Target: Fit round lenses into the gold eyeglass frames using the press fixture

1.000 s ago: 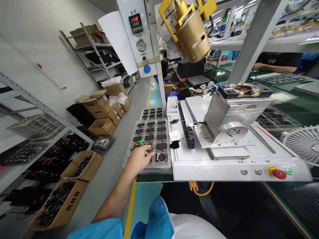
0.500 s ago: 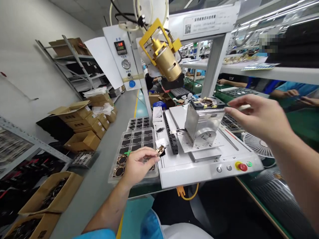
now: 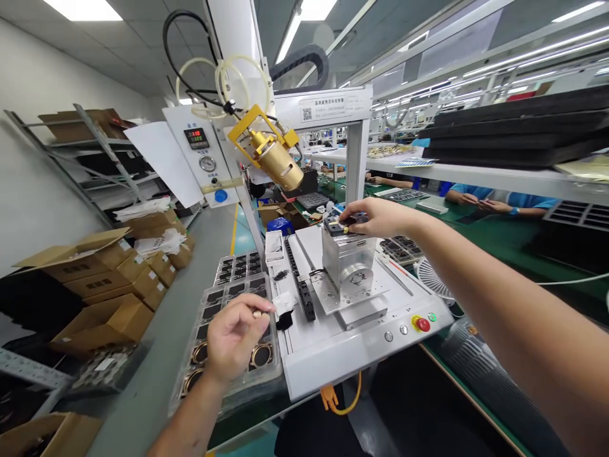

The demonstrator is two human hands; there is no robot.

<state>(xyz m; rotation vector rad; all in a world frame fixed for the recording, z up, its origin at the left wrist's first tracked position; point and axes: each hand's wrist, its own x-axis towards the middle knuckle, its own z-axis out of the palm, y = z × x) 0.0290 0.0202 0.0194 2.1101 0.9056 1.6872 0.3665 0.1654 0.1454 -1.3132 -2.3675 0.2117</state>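
My left hand (image 3: 235, 336) hangs just above a clear plastic tray (image 3: 271, 374), its fingertips pinched on a small tan part (image 3: 257, 313) that is too small to identify. Gold-rimmed rings (image 3: 261, 355) sit in the tray's near pockets, partly below my hand. My right hand (image 3: 375, 219) reaches across the machine, its fingers on a black fixture plate (image 3: 345, 227) topping a brushed metal block (image 3: 342, 260). My fingers hide much of the plate, so I cannot tell whether they hold anything.
A black cable chain (image 3: 299, 289) and a white paper scrap (image 3: 285, 303) lie between the tray and the block. A brass cylinder (image 3: 278, 158) hangs above. A second tray (image 3: 240, 265) lies behind. Cardboard boxes (image 3: 104, 324) stand left. A co-worker's hands (image 3: 490, 205) show far right.
My right hand has moved from the air onto the black fixture plate. My left hand no longer shows the gold-rimmed part it held earlier. The view has tilted upward.
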